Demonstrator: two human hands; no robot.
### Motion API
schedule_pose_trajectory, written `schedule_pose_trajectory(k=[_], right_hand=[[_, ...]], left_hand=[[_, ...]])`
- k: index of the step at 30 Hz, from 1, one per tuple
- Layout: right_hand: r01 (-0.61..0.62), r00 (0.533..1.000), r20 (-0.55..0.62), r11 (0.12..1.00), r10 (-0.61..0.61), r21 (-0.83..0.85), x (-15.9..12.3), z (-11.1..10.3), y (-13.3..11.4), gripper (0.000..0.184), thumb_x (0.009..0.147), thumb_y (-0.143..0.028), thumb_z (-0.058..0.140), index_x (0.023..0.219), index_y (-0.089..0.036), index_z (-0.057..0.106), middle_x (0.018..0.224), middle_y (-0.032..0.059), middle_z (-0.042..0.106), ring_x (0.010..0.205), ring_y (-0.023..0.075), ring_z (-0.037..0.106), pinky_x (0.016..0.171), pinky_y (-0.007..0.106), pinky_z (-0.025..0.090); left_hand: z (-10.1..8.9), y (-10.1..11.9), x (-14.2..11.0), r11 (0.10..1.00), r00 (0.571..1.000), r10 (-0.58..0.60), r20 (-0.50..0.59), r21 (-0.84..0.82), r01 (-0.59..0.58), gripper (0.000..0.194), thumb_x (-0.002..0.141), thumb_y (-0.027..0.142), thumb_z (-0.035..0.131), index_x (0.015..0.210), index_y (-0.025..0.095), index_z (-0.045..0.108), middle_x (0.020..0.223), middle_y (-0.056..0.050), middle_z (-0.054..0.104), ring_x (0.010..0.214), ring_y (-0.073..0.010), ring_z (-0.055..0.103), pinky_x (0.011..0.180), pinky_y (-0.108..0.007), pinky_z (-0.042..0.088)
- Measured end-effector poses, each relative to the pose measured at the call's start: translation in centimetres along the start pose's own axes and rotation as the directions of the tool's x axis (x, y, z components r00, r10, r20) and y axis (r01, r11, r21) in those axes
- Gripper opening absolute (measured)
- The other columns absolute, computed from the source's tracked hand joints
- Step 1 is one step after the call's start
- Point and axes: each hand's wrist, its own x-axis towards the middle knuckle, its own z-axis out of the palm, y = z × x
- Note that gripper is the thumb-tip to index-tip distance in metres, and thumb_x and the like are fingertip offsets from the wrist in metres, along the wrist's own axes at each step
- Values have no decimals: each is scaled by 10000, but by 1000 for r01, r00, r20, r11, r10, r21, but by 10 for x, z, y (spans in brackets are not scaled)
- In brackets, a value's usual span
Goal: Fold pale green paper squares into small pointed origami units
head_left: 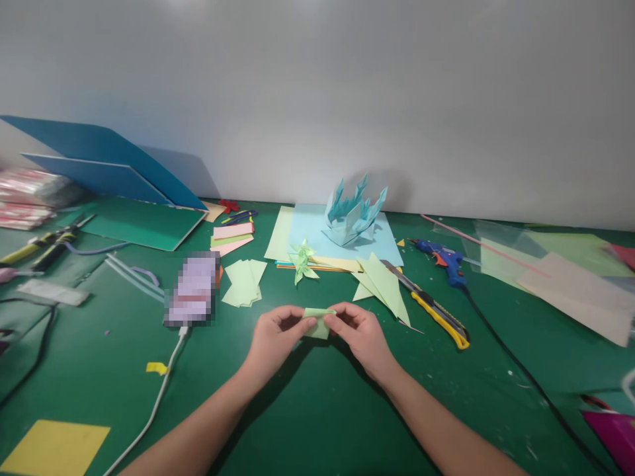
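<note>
Between my two hands is a small piece of light green paper (316,328), its upper edge folded over. My left hand (279,336) pinches its left side between thumb and fingers. At its right side, my right hand (361,337) has thumb and fingertips closed on the fold. Just beyond my hands lies a light green folded paper flower (302,260). A stack of pale green paper pieces (244,283) is to the left of it, and larger pale green sheets (384,284) lie to the right.
A blue folded-paper crown shape (353,218) stands on a light blue sheet (297,228) near the wall. On the right are a yellow box cutter (436,317) and a blue glue gun (446,260) with its cord. A phone (193,287) on a white cable (167,377) lies left.
</note>
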Motion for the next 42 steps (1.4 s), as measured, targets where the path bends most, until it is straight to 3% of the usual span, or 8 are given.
schedule_pose_trajectory(k=[7,12,28,32,35,38,40,42], right_hand=[[96,994,-40,990,-101,-104,0,-1,3,281,655,-445,675,601,-185,585,541,-30,533,503,108,452,503,236,397],[98,993,-47,987,-105,-128,0,-2,4,277,662,-434,666,595,-181,575,526,-35,509,488,100,427,488,228,381],[145,987,-43,976,-154,-161,-1,-2,4,233,683,-385,652,592,-188,567,566,-19,553,517,112,467,517,238,411],[142,989,-30,981,-147,-134,0,-3,5,239,674,-401,665,603,-190,577,587,-11,570,543,123,495,542,251,433],[130,991,-29,990,-132,-47,1,-1,6,261,667,-438,678,693,-192,595,644,-6,581,576,126,519,557,252,447],[56,998,7,996,-56,68,1,0,5,318,671,-468,686,807,-202,578,623,-38,531,504,99,474,490,229,417],[15,998,60,990,-24,144,-1,1,4,346,677,-478,687,861,-207,576,652,-34,544,528,100,492,526,235,439],[2,996,90,981,-20,192,-2,1,2,363,680,-475,692,907,-210,592,739,-7,591,616,117,536,628,260,471]], left_hand=[[-2,2,0,985,996,84,23,151,-87,184,602,344,658,596,162,628,523,33,520,505,-103,452,505,-225,362],[-2,4,-3,961,988,156,20,228,-156,145,635,295,638,665,160,682,540,25,570,507,-108,481,505,-220,383],[-2,2,-3,959,987,161,4,235,-157,184,668,327,632,651,169,725,614,-20,709,559,-150,586,540,-235,458],[-2,-1,-5,927,966,258,-8,284,-245,163,702,303,622,669,191,736,651,-27,733,577,-167,631,546,-250,499],[-5,-5,-5,797,867,498,13,387,-463,138,757,253,610,730,218,741,739,-38,750,673,-182,675,658,-286,542],[-8,-6,-3,545,653,751,95,468,-695,150,798,199,586,779,215,734,783,-53,735,717,-164,674,688,-277,548],[-10,-6,-2,403,534,834,141,506,-763,174,820,170,558,820,208,728,761,-51,700,681,-133,648,626,-235,538],[-11,-6,-2,329,492,851,184,544,-772,198,842,161,530,872,212,719,730,-35,657,647,-109,616,577,-204,518]])
